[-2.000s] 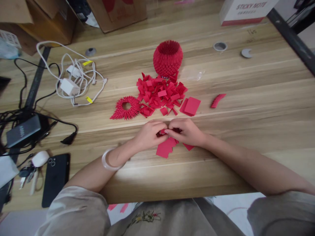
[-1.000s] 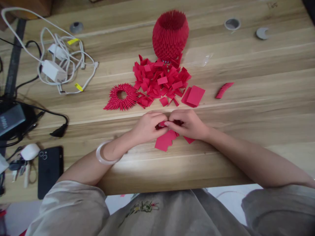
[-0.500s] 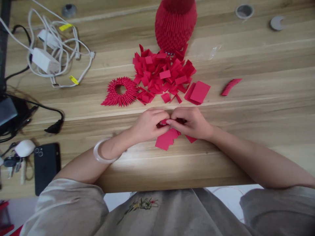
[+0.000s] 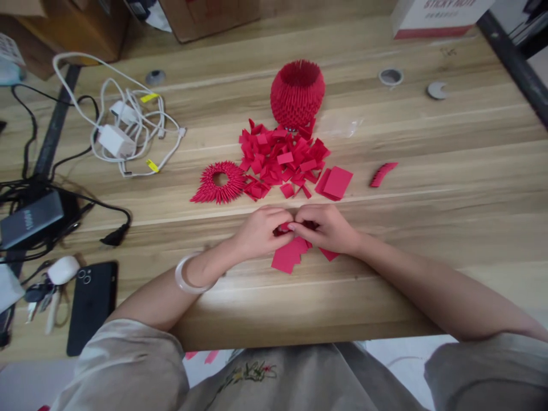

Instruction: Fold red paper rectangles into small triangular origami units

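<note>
I'm mid-fold, I'd say. My left hand and right hand meet fingertip to fingertip near the front edge of the desk, both curled almost closed and pinching one small red slip between them. My fingers hide most of it, so I can't tell how far the fold has gone—only a sliver of red shows in the gap.

As I judge it, the next move calls for a firm press along the crease with one thumb while the other hand keeps the edges lined up, since paper this thin skews easily.

The slip looks like the spare slips lying flat under my hands and poking out at 6 o'clock: matte, plain red, rectangular.

At 12 o'clock from my hands is a pile of folded pieces, and beyond it stands a round vase built from them. A spiky ring lies at 11 o'clock, a stack of uncut-looking sheets at 1 o'clock, and a short strip at 2 o'clock—well apart from the rest.
</note>
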A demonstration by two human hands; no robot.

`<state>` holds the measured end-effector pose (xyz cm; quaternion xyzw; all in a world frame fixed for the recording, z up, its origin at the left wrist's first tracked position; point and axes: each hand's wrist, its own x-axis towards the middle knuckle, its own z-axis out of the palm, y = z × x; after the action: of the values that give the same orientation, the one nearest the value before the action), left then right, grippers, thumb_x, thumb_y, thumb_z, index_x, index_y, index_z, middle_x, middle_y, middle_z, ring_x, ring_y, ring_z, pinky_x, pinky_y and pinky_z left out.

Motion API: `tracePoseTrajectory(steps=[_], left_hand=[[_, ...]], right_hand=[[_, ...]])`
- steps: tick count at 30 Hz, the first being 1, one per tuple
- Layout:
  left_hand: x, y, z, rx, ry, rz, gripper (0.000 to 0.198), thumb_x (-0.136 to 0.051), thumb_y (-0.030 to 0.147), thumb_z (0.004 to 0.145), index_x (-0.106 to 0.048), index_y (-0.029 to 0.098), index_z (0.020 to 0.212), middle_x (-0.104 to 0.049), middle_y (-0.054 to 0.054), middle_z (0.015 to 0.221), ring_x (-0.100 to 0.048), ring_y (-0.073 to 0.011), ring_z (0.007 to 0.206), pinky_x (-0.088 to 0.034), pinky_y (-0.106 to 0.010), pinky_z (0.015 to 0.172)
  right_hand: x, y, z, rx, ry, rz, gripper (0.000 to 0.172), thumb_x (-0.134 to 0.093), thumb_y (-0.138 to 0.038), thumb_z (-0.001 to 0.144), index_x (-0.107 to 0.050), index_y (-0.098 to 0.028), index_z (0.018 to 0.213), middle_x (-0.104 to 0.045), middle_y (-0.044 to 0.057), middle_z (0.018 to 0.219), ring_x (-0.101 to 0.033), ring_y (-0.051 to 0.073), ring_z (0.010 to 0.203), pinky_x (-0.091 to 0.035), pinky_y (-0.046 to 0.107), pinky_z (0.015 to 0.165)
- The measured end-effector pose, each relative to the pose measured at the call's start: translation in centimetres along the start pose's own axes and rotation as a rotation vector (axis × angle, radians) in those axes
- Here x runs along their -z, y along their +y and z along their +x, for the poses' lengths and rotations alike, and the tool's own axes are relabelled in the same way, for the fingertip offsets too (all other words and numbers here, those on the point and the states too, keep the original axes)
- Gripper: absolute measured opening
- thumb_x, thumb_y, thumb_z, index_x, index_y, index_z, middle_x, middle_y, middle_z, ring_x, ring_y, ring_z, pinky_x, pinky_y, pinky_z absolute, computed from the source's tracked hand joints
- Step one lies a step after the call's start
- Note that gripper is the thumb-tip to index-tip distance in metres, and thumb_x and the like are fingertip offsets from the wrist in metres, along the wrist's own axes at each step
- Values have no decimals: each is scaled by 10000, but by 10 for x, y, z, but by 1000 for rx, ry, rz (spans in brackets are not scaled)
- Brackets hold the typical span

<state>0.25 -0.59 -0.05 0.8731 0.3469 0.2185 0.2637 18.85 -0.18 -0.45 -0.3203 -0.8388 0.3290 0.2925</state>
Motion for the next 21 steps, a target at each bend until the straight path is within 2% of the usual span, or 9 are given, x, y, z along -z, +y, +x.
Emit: tracePoseTrajectory(steps=[11, 21], left_hand=[[0, 1, 0, 0, -5, -3, 200, -509, 219, 794, -421, 170, 621, -465, 26, 589, -462, -112, 588, -377, -226, 585], [1, 2, -1, -18, 10, 25, 172, -505, 214, 792, -446, 167, 637, -472, 23, 593, -459, -112, 582, -385, -228, 597]], right_hand=[[1, -2, 2, 6, -22, -14, 334, -496, -254, 870, -394, -166, 564, -382, -40, 525, -350, 75, 510, -289, 202, 521], [1, -2, 2, 7, -14, -32, 329, -492, -245, 868, -404, -167, 560, -388, -38, 524, -362, 78, 513, -298, 200, 528]])
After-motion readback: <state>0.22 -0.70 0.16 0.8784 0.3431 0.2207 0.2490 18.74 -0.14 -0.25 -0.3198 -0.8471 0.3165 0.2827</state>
